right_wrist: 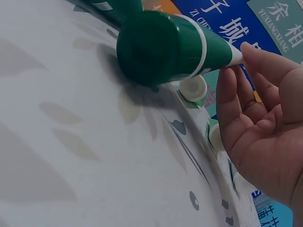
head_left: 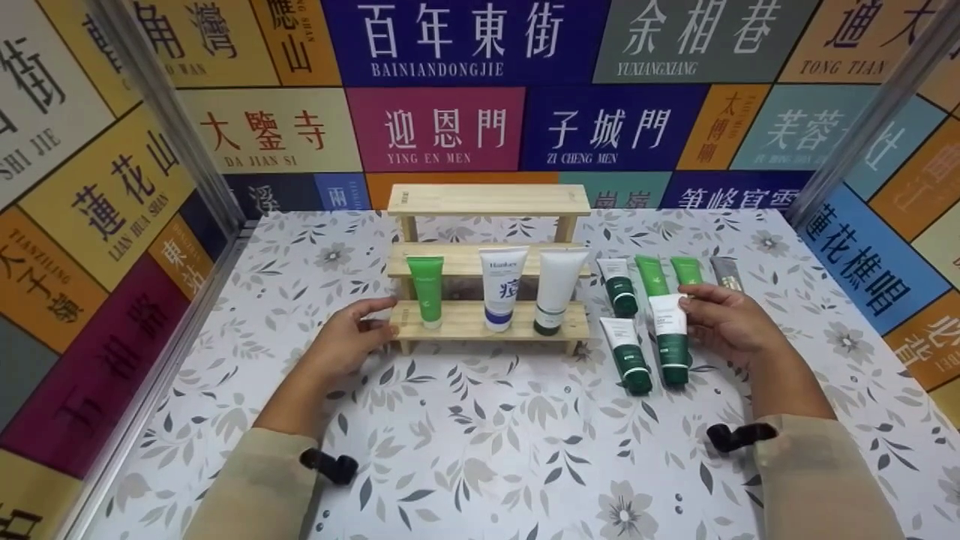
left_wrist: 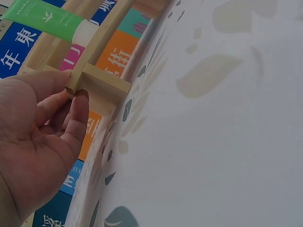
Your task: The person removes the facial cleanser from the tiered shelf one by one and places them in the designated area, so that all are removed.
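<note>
My left hand (head_left: pixel 354 335) pinches the left end of the bottom step of a wooden tiered rack (head_left: pixel 450 330), thumb on top and fingers below in the left wrist view. On that step stand a green tube (head_left: pixel 427 291), a white tube with a blue cap (head_left: pixel 501 289) and a white tube with a dark green cap (head_left: pixel 559 289). My right hand (head_left: pixel 731 326) pinches the upper part of a white and green tube (head_left: pixel 671 337). In the right wrist view this tube's dark green cap (right_wrist: pixel 151 49) points toward the camera, raised off the table.
Beside the held tube lies another white and green tube (head_left: pixel 626 356). Behind are a white and green tube (head_left: pixel 619 287), two green tubes (head_left: pixel 651 274) and a grey tube (head_left: pixel 726 274). Printed panels (head_left: pixel 435 127) surround the flower-patterned table (head_left: pixel 480 450).
</note>
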The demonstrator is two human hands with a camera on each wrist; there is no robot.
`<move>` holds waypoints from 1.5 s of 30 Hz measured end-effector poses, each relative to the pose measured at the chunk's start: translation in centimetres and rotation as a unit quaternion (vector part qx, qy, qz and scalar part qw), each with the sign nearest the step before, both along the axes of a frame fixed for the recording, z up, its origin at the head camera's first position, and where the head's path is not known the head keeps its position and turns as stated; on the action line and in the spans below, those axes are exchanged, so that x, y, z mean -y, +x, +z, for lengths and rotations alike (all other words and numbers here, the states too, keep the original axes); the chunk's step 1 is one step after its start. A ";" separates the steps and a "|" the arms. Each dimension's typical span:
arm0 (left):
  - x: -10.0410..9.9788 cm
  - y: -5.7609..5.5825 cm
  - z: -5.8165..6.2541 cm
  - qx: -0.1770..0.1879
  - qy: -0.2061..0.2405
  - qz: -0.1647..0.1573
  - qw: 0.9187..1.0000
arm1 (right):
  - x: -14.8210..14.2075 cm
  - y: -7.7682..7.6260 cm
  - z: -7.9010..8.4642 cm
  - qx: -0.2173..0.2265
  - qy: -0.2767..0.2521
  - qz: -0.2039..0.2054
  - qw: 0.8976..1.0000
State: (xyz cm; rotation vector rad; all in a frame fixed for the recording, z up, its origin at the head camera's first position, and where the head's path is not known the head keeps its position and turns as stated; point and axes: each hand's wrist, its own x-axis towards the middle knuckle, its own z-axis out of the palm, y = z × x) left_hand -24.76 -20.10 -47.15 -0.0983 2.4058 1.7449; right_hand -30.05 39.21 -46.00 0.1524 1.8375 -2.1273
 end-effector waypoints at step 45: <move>0.0 -0.2 0.0 0.006 -0.027 0.003 1.000 | 0.0 0.1 -0.7 0.035 0.145 0.046 0.988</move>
